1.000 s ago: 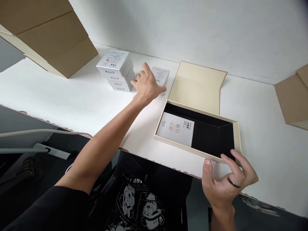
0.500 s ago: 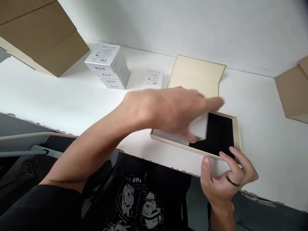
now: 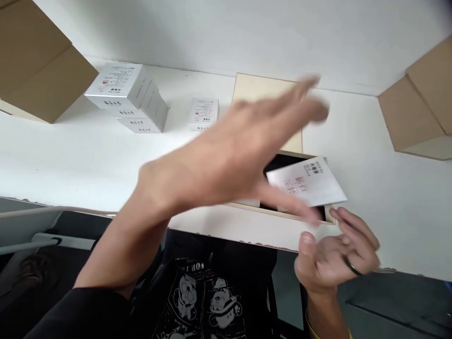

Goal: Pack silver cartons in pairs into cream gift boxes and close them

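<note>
A: Where is the left hand (image 3: 226, 155)?

B: Over the tray (image 3: 247, 203), blurred, fingers spread wide and holding nothing. The small box (image 3: 306, 182) lies tilted at the tray's 3 o'clock end, one corner riding up over the rim rather than seated flat. I cannot tell whether the lower fingers (image 3: 300, 209) touch it.

A: And the right hand (image 3: 335, 256)?

B: At the tray's 5 o'clock corner, fingers loosely curled and parted, gripping nothing (there is a ring on one finger).

A: What could go wrong?

B: As I judge it, the box could stay cocked on the rim, or slide off onto the table (image 3: 70, 155), because it sits askew. The sweeping hand could also knock it, since it passes so close.

A: Count things for me.

B: One tray with its lid (image 3: 247, 87) lying open at 12 o'clock. At 10 o'clock, a stack (image 3: 123, 96) of what looks like three small boxes, and a single box (image 3: 204, 113) beside it. Two cartons: one (image 3: 38, 61) at 9 o'clock, another (image 3: 420, 108) at 2 o'clock.
</note>
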